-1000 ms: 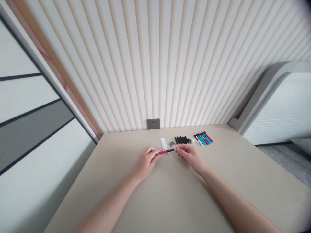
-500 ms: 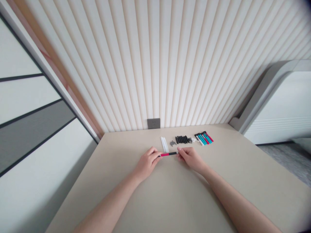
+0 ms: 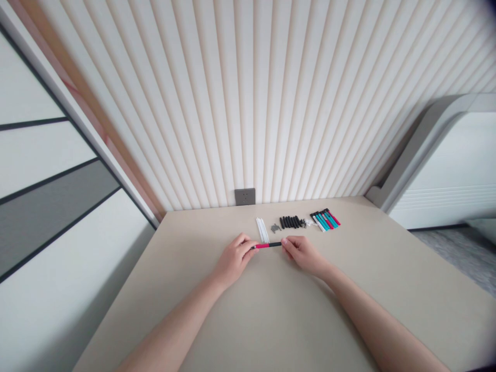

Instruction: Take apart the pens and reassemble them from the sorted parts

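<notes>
A ballpoint pen [image 3: 263,246] with a pink barrel and a black grip lies level between my two hands, just above the table. My left hand [image 3: 235,258] is closed on its pink end, thumb and fingers pinching it. On the other side, my right hand [image 3: 302,253] pinches the tip end past the black grip, and the fingers cover the tip. Right behind the pen is a row of thin white refills [image 3: 262,230]. Small grey pieces [image 3: 275,228], perhaps springs, lie to the right of them.
Several black grips [image 3: 290,222] lie in a row farther back, beside small whitish and dark parts [image 3: 307,222]. Coloured pen barrels [image 3: 325,220] in white, teal and pink lie at the right. The beige table [image 3: 248,320] meets a ribbed wall with a grey socket [image 3: 245,196].
My right hand has shifted slightly left along the pen, and the metallic tip seen earlier is now covered by its fingers. The left hand keeps its hold.
</notes>
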Available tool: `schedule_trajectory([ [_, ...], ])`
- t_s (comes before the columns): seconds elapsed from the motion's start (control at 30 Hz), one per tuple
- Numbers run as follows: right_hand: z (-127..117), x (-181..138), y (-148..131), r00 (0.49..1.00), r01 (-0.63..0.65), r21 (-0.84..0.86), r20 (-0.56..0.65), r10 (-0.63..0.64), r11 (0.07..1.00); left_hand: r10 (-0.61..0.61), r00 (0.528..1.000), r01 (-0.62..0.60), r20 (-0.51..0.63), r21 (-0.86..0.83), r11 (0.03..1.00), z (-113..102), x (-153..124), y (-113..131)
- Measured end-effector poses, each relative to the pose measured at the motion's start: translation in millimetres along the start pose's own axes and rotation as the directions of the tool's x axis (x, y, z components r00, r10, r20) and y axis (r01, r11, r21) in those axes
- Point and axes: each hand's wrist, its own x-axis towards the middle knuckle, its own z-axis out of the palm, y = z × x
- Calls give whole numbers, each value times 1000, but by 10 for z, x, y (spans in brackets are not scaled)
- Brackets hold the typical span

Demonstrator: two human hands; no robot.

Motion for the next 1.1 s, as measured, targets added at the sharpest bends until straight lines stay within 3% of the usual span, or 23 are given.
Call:
schedule_trajectory([
  [0.23,-27,66,40,984,87,-88,-149,-99,992,-235,972,224,-19,-241,944,-9,17,-47],
  [0.43,-8,-8,-24,988,137,-161,-54,-148,977,-361,928,291,-87,-436,852,-34,34,-121],
  [0.53,-10,-44,-44,984,174,-175,76,-163,969,-355,930,269,-94,-487,831,-22,22,-130],
  [0.6,-18,-46,-43,983,168,-176,98,-152,970,-328,939,239,-98,-500,833,-16,14,-125],
  [0.9,-15,-14,-42,959,252,-224,-73,-273,942,-424,903,281,-61,-663,694,-45,51,-131],
  [1.0,-21,-28,-42,972,213,-212,-55,-229,954,-403,914,295,-39,-619,728,-40,40,-145],
  [1.1,-29,-32,-36,995,104,-115,16,-103,988,-375,926,292,-54,-529,797,-25,11,-130],
])
